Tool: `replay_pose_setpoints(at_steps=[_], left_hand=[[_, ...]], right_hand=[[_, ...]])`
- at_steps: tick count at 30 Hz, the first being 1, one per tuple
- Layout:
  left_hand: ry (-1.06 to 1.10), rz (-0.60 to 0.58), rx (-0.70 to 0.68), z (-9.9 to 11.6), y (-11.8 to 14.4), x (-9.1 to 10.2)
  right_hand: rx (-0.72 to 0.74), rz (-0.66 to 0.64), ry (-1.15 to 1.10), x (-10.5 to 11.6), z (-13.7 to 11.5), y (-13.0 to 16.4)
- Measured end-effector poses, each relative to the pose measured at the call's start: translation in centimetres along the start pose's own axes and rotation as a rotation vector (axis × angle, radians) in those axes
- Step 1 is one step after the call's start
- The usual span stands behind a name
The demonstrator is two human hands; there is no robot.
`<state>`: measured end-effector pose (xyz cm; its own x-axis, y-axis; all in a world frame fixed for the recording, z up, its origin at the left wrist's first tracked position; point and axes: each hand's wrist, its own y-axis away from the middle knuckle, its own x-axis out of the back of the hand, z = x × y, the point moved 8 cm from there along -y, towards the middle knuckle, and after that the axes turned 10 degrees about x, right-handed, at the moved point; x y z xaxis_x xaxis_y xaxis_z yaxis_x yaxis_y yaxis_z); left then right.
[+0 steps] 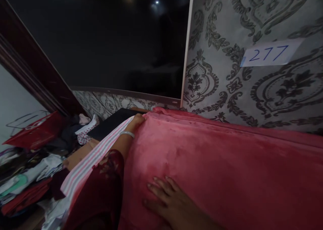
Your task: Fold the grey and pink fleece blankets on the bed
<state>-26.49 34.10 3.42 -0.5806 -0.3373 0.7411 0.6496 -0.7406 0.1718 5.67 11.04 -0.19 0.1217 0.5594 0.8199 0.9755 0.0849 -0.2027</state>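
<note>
A pink-red plush blanket (217, 162) spreads across the surface before me and up to the wall. At its far left corner, my left hand (138, 120) is closed on the edge of the blanket, its fingertips partly hidden. A bracelet circles that wrist. Below the left forearm runs a striped white, pink and grey cloth strip (101, 152) along the blanket's left side; whether it is joined to the blanket I cannot tell. My right hand (174, 203) lies open on the plush, fingers spread and palm down.
A large dark television screen (121, 41) hangs on the patterned wall behind. Nearby, a paper marked 277 (271, 53) is stuck up. On the left are piled clothes (30, 179), a red bag (37, 130), a black flat object (113, 122) and some cardboard (80, 152).
</note>
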Motion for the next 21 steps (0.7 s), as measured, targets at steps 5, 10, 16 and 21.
replay_pose_setpoints(at_steps=[5, 10, 16, 21], left_hand=[[-0.108, 0.191, -0.061, 0.3, 0.0, -1.0], [-0.124, 0.138, -0.053, 0.4, 0.5, -1.3], [-0.029, -0.071, 0.046, -2.9, 3.6, 2.1], [0.051, -0.233, 0.125, -7.8, 9.9, 3.5]], right_hand=[[0.060, 0.054, 0.179, -1.0, 0.8, -0.2], [0.007, 0.009, 0.072, -0.4, 0.3, 0.2], [-0.124, -0.038, -0.050, 0.6, -0.4, 0.5], [-0.120, -0.058, -0.010, 0.0, -0.5, 0.3]])
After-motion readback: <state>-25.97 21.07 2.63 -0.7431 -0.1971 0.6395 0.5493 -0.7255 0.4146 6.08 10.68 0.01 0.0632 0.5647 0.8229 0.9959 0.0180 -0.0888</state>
